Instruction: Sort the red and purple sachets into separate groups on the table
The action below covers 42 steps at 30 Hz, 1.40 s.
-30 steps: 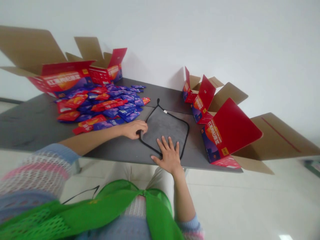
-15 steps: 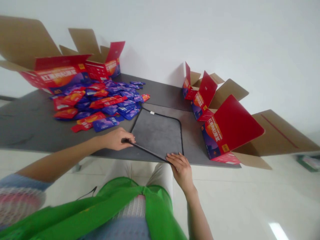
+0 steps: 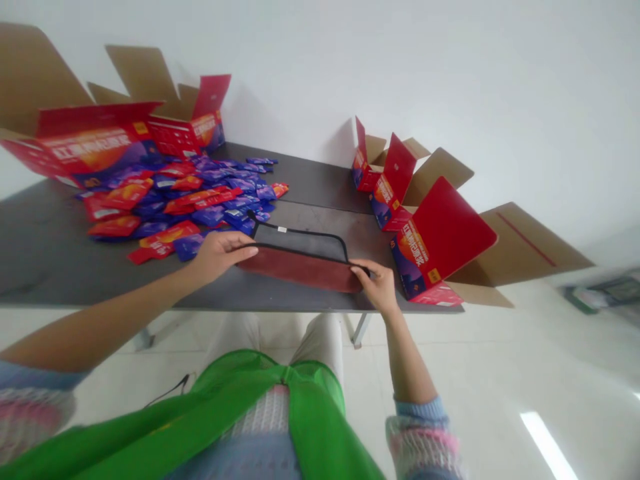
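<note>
A cloth (image 3: 305,268) with black edging lies on the table in front of me, grey on one face and reddish-brown on the other. Its near part is raised and folded over toward the far side, so the brown face shows. Beyond the fold, a strip of the grey face with a small white tag stays visible. My left hand (image 3: 223,253) pinches the left end of the black-edged hem between thumb and fingers. At the right end, my right hand (image 3: 379,285) grips the same hem. Left of the cloth, close to my left hand, lies a pile of red and purple-blue sachets (image 3: 200,199).
Open red cartons with brown flaps stand on the dark table (image 3: 55,267): a big carton (image 3: 100,150) and another carton (image 3: 195,130) at back left, and several at right, the nearest carton (image 3: 425,260) by the front edge. A white wall (image 3: 300,67) rises behind.
Both hands have lifted the cloth's near edge and carried it away from me, folding it and exposing the brown face. My right hand has gone from resting on the edge to gripping the corner.
</note>
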Available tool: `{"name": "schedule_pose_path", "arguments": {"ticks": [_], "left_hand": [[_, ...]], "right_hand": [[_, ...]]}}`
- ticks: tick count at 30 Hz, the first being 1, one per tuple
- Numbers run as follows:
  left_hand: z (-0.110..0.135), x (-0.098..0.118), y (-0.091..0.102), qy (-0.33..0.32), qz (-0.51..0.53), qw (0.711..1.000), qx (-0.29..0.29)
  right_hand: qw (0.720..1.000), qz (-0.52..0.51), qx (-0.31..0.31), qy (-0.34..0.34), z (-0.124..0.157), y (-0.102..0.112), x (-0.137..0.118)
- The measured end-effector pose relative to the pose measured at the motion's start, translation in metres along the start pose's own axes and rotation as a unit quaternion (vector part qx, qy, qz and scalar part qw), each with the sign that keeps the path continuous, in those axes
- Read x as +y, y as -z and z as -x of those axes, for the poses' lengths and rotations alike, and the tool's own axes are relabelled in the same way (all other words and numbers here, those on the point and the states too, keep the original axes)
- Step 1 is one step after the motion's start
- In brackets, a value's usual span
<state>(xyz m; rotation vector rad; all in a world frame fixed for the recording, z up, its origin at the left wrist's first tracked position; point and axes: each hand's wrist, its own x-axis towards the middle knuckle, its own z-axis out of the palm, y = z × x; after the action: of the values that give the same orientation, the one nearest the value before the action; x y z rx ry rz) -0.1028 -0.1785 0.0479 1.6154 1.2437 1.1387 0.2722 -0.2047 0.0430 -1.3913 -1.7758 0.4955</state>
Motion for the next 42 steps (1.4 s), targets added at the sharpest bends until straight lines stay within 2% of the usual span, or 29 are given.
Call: {"name": "schedule_pose_path", "arguments": {"ticks": [5,9,11,14,19,24,27,30,32,34,36,38,40,42], "left_hand": [[-0.042,-0.011,0.000,0.011,0.050,0.994,0.094],[-0.078,-0.032,0.002,0.024,0.039,0.994,0.102],[-0.090,-0.043,0.001,0.038,0.021,0.995,0.094],[-0.098,-0.056,-0.001,0.054,-0.010,0.994,0.091],[-0.104,-0.076,-0.004,0.064,-0.083,0.989,0.104],[-0.106,-0.088,-0.003,0.052,-0.176,0.978,0.102],[-0.103,-0.079,-0.002,0.065,-0.250,0.959,0.113],[-0.097,-0.053,-0.001,0.079,-0.363,0.916,0.148],[-0.092,-0.032,-0.002,0.038,-0.423,0.885,0.191],[-0.086,-0.013,-0.007,-0.030,-0.447,0.867,0.216],[-0.080,-0.001,-0.016,-0.085,-0.451,0.866,0.196],[-0.074,0.002,-0.028,-0.115,-0.459,0.871,0.135],[-0.068,-0.002,-0.044,-0.144,-0.471,0.869,0.045],[-0.064,-0.012,-0.059,-0.185,-0.482,0.854,-0.065]], "right_hand": [[0.999,-0.004,-0.030,-0.011,-0.079,-0.022,0.010],[0.993,0.094,-0.074,-0.022,-0.113,-0.039,0.020],[0.982,0.162,-0.088,-0.029,-0.118,-0.045,0.026],[0.972,0.223,-0.071,-0.029,-0.120,-0.052,0.038],[0.971,0.233,-0.047,-0.025,-0.123,-0.060,0.056],[0.973,0.221,-0.024,-0.062,-0.126,-0.068,0.061],[0.977,0.205,-0.001,-0.057,-0.128,-0.065,0.061],[0.981,0.164,0.060,-0.079,-0.131,-0.049,0.060],[0.974,0.156,0.101,-0.130,-0.129,-0.036,0.059],[0.965,0.171,0.103,-0.170,-0.124,-0.025,0.058],[0.966,0.182,0.049,-0.178,-0.114,-0.019,0.055],[0.967,0.182,-0.037,-0.175,-0.100,-0.018,0.050],[0.959,0.184,-0.103,-0.186,-0.086,-0.020,0.044],[0.948,0.203,-0.122,-0.211,-0.073,-0.022,0.037]]}}
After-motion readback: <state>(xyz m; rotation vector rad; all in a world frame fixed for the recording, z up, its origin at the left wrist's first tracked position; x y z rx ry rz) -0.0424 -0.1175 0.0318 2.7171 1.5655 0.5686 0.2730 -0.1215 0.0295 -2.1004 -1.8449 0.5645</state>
